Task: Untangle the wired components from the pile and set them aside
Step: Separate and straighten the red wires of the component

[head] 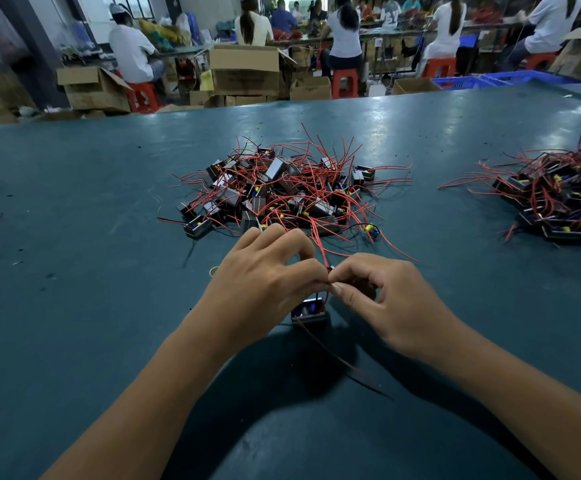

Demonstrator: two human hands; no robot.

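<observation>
Head view: both hands meet just in front of the pile, close to the person, prob. so the work sits under the eyes and clear of the tangle. Left hand has its grip closed in a pinch on a red wire; right hand pinches the same wire right beside it, thumb and forefinger tips nearly touching the left's. Two grips that close together look like someone working a snag or sliding the wire free, not hauling on it.

Under the fingertips sits one small black box part, resting on the desk, w/ the red wire rising from it through the pinch and on up toward the pile. So the part is out of the heap but its lead seems to run back into it; I'd say it's mid-untangle, not yet set aside. A dark lead trails from the box toward the person across the desk.

The pile itself is a loose mound of the same black boxes w/ red wires sticking out every way, some yellow bits showing. Well off to the right lies a second heap, wires lying more one way, likely the done stack, placed within reach of the right hand.

Behind the desk: other workers on red stools, cardboard boxes, a blue crate.
</observation>
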